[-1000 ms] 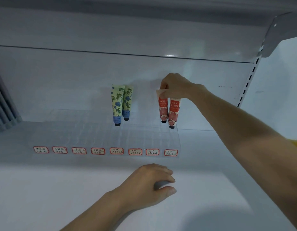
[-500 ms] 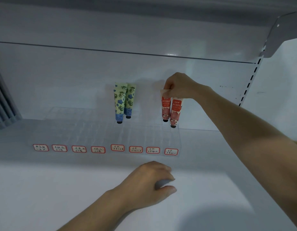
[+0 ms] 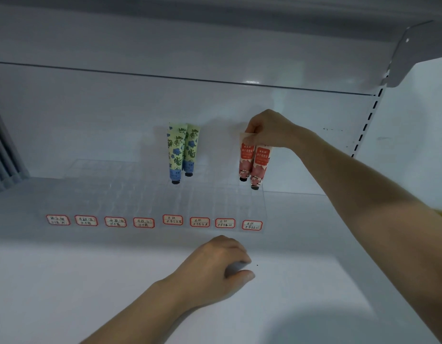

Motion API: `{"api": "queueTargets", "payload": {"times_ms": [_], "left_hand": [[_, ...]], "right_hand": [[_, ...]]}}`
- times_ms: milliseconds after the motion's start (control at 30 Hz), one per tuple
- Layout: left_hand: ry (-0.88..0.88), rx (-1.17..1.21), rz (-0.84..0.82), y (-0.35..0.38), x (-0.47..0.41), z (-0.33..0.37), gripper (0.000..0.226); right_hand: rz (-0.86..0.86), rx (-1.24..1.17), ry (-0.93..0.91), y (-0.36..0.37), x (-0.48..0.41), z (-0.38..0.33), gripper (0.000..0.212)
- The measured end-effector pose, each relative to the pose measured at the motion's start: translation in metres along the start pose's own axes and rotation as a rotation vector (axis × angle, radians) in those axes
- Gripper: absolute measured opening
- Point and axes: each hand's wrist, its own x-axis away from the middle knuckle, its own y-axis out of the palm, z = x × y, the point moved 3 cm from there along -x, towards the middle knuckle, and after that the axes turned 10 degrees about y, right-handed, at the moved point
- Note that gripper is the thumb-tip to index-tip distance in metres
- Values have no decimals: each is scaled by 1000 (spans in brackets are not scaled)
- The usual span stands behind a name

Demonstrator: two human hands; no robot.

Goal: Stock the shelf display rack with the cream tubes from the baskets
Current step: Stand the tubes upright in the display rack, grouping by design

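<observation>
At rack (image 3: 140, 194) rear-right, R hand (image 3: 269, 130) grip pinches red tubes (image 3: 253, 165); L hand (image 3: 215, 264) rests loose.

White shelf (image 3: 90, 294), pale back panel (image 3: 90, 115), slotted upright (image 3: 369, 120)

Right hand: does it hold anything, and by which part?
The right hand pinches the red tubes at their flat upper ends, caps down in the rack. Whether the grip takes one or both cannot be told.
</observation>
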Motion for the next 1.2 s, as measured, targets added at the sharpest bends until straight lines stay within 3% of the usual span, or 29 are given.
{"api": "queueTargets", "payload": {"times_ms": [267,500,767,900,1000,1100,1200], "left_hand": [[-8,8,4,1,0,-1,52],[-8,-7,2,2,-1,-2,52],[76,-185,-93,-4,-4,5,37],[81,-317,-68,-20,-8,23,22],[-1,-371,13,-39,0,30,28],[25,-447,1,-50,19,35,35],[33,-471,3,-54,43,48,36]], "right_hand": [[9,-16,-24,3,3,0,17],[78,-184,-64,-2,7,-6,20],[327,-233,-111,0,24,-11,20],[334,-280,-124,8,42,-15,21],[322,-261,-87,15,63,-15,22],[204,-198,-22,29,86,-14,27],[194,-141,0,41,110,-19,29]]}}
